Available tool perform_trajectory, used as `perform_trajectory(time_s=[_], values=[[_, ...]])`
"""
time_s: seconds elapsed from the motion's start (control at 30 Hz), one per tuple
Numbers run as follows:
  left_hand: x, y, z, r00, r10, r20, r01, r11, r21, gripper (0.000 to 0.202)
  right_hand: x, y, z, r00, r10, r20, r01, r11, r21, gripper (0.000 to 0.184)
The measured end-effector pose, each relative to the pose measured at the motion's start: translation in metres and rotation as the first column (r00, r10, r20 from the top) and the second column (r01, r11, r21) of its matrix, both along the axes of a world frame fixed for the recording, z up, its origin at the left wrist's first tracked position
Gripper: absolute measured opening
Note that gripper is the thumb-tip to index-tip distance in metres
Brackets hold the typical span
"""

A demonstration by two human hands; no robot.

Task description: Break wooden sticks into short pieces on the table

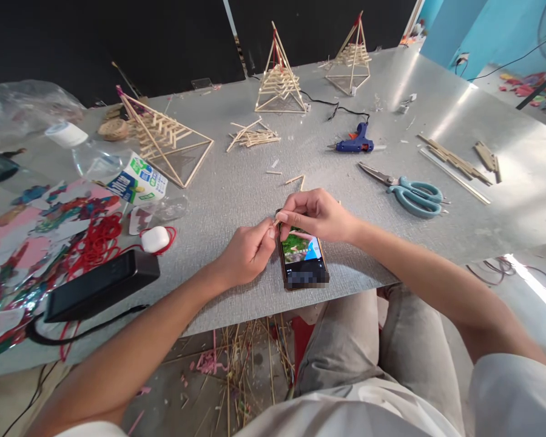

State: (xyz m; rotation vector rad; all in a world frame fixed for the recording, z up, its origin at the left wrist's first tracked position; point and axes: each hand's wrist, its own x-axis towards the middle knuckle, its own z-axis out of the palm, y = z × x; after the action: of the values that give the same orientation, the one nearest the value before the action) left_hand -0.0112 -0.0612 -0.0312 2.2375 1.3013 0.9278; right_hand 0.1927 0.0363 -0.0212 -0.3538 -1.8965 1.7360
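Note:
Near the table's front edge my left hand (250, 252) is closed, thumb and finger pinching a short thin wooden stick (276, 222). My right hand (317, 213) meets it there, its fingertips pinched at the same stick; much of the stick is hidden by the fingers. Under the hands lies a phone (303, 270) with a lit screen, its upper part covered by my right hand. Just beyond my right hand, two joined short sticks (302, 181) form an angle. Farther back is a loose pile of short sticks (255, 136).
Three stick pyramids (278, 85) stand toward the back. A blue glue gun (355, 141) and blue-handled scissors (414, 195) lie to the right, with flat wooden strips (455, 159) beyond. On the left are a plastic bottle (100, 158), red cord (101, 240) and a black device (104, 285).

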Motion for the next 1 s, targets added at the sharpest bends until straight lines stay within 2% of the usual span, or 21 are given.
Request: perform_trajectory(time_s=[0.17,0.33,0.47,0.63,0.83,1.0], values=[[-0.001,0.002,0.001,1.0,-0.005,-0.011,0.006,0.997,0.078,0.03,0.001,-0.001,0.002,1.0,-0.018,0.016,0.018,1.0,0.019,0.041],[-0.005,0.002,0.003,0.992,-0.06,0.113,0.067,0.996,-0.055,0.031,-0.001,0.001,0.007,1.0,-0.009,0.001,0.009,0.999,-0.033,0.042],[-0.006,0.001,0.003,0.981,-0.105,0.162,0.12,0.989,-0.084,0.033,-0.002,0.003,0.007,1.0,0.011,0.014,-0.009,0.995,-0.099,0.043],[-0.008,0.002,0.003,0.983,-0.127,0.135,0.136,0.989,-0.058,0.032,-0.002,0.003,0.009,0.998,0.058,-0.009,-0.059,0.988,-0.14,0.04],[-0.005,0.001,0.004,0.994,-0.081,0.068,0.084,0.996,-0.036,0.029,-0.001,0.001,0.007,0.999,0.032,0.01,-0.029,0.978,-0.206,0.039],[-0.003,0.001,0.005,0.995,-0.04,0.087,0.046,0.997,-0.068,0.035,-0.002,0.0,0.001,1.0,-0.003,-0.012,0.002,0.996,-0.094,0.04]])
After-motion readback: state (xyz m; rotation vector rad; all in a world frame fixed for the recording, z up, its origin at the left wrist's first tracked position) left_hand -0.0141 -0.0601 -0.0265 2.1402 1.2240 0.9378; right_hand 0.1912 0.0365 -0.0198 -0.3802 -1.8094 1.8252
